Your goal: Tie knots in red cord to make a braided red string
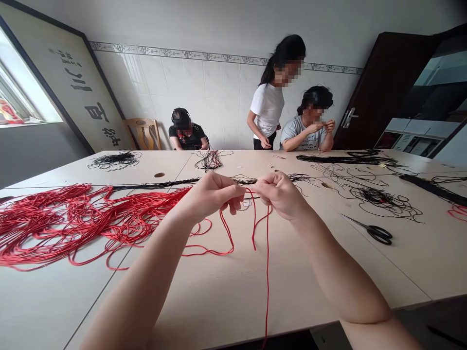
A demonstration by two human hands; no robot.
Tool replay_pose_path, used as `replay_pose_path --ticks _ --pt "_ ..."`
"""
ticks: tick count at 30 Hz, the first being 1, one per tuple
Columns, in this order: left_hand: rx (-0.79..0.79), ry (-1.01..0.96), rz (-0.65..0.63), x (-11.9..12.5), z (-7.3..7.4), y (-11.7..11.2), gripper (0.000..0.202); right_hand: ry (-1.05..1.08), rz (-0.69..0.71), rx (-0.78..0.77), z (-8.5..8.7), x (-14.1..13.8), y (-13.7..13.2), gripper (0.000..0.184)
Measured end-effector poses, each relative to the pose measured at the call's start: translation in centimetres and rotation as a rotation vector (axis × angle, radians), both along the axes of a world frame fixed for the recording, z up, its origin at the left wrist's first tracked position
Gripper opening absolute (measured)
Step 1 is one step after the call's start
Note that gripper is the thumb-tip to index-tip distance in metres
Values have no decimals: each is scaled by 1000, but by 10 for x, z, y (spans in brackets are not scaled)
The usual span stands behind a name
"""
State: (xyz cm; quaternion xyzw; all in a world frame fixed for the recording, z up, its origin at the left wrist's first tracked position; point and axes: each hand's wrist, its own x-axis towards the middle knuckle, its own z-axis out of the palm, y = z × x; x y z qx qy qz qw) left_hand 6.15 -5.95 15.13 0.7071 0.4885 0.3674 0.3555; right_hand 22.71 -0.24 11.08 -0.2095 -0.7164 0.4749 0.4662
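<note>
A red cord (267, 272) dangles in loops above the laminate table (219, 301), pinched between thumb and curled fingers of the left hand (213, 197) and right hand (279, 194), almost touching. A heap of red cord (73, 223) lies at nine o'clock; black-handled scissors (375, 233) lie at four, below tangled black cord (379, 199).

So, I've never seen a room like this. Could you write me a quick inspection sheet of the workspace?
surface: long pale table of joined panels.
job's things: the left hand and right hand hold a thin red cord.
clutter: heap of red cord, tangled black cord, black-handled scissors.
hands: bare, close together above the table.
cables: nothing seen.
surroundings: a standing person, a seated person, another seated person, a framed calligraphy board, a tiled wall.
</note>
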Motion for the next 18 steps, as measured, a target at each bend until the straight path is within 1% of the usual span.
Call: replay_pose_path --ticks 3,7,9,10,12,13,14,17,18 --pt "-8 45 15 -3 0 -1 25 -63 -41 46 -2 1 2 39" --pt "-47 84 -50 -4 -2 -1 26 -297 -99 91 -3 8 6 40" --pt "-77 65 -84 -3 -2 -1 27 -373 -149 101 -3 13 9 33" --pt "-91 51 -97 -3 -2 -2 27 -372 -175 95 -3 14 9 30" --pt "-113 32 -126 -2 -1 -3 27 -304 -177 44 -1 16 9 34" --pt "-121 28 -143 -2 0 -4 28 -258 -133 5 0 16 7 37" --pt "-127 26 -160 -1 1 -5 29 -217 -54 -38 2 15 5 39" --pt "-149 -13 -193 -1 2 -7 37 -153 260 -131 8 15 -4 36" --pt "-155 -31 -195 0 2 -8 40 -154 319 -139 10 15 -7 34"
